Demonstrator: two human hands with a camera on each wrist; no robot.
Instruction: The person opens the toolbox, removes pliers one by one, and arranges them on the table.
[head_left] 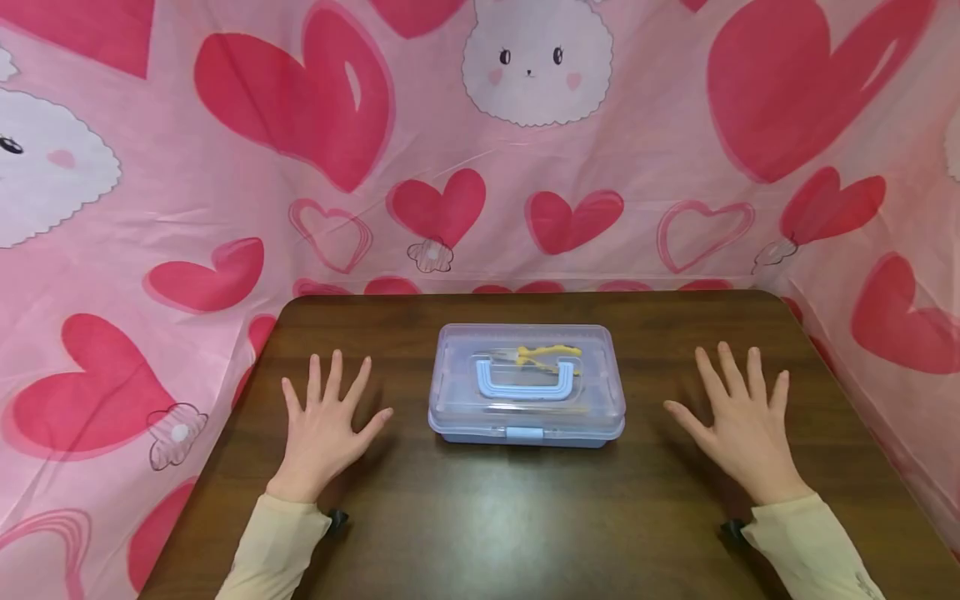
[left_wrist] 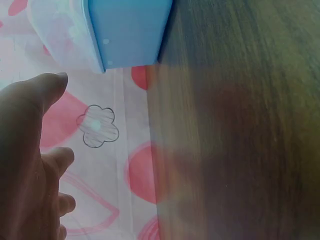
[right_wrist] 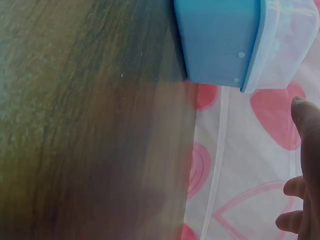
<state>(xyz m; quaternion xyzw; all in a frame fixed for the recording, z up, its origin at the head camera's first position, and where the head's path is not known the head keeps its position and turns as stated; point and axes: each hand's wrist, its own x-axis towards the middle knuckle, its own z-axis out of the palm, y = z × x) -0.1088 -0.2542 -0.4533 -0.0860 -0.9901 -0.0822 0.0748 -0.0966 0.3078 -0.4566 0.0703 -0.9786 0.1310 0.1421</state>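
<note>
A blue plastic toolbox (head_left: 527,421) with a see-through lid sits on the table between the two hands. Its light blue carrying handle (head_left: 525,392) lies folded down on the lid, and a blue latch (head_left: 524,433) is at the front. Through the lid I see pliers with yellow grips (head_left: 551,353); other contents are unclear. My left hand (head_left: 321,437) is to the left of the box, fingers spread, touching no object. On the opposite side, my right hand (head_left: 746,433) is likewise spread and holds nothing. Both wrist views show the box's blue side (left_wrist: 130,32) apart from the fingers.
The brown wooden table (head_left: 480,525) has rounded far corners. Pink cloth with hearts (head_left: 573,221) hangs behind it and along both sides. Each wrist carries a small black item (head_left: 338,520) at the beige sleeve's cuff.
</note>
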